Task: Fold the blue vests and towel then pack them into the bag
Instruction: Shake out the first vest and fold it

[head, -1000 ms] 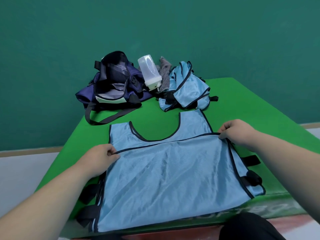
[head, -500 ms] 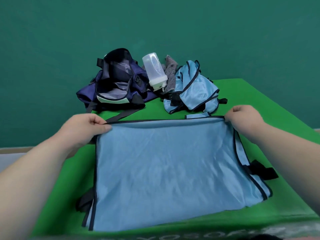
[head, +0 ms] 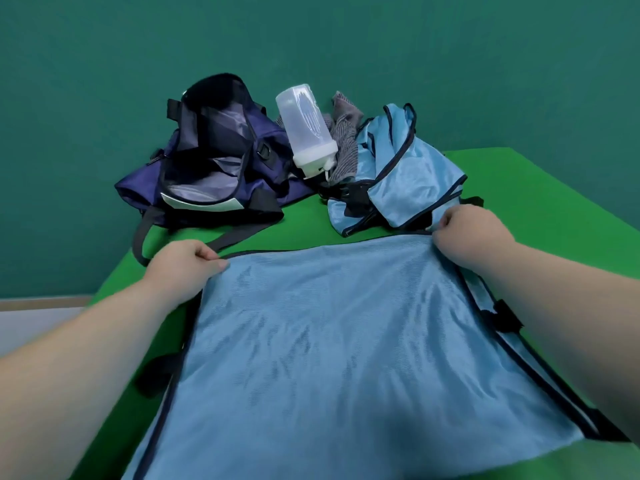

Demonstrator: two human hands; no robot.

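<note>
A light blue vest with dark trim lies spread across the green table, folded over on itself. My left hand pinches its far left corner. My right hand pinches the far right corner. A second blue vest lies crumpled behind it, touching a grey striped towel. The dark blue bag sits open at the back left, its strap trailing toward my left hand.
A clear plastic bottle with a white cap leans between the bag and the towel. A green wall rises just behind the table. The table's left edge drops to a pale floor.
Both hands carried the vest's near edge away from me over its neckline, doubling the vest. The folded edge now lies close to the crumpled vest and the bag strap.
</note>
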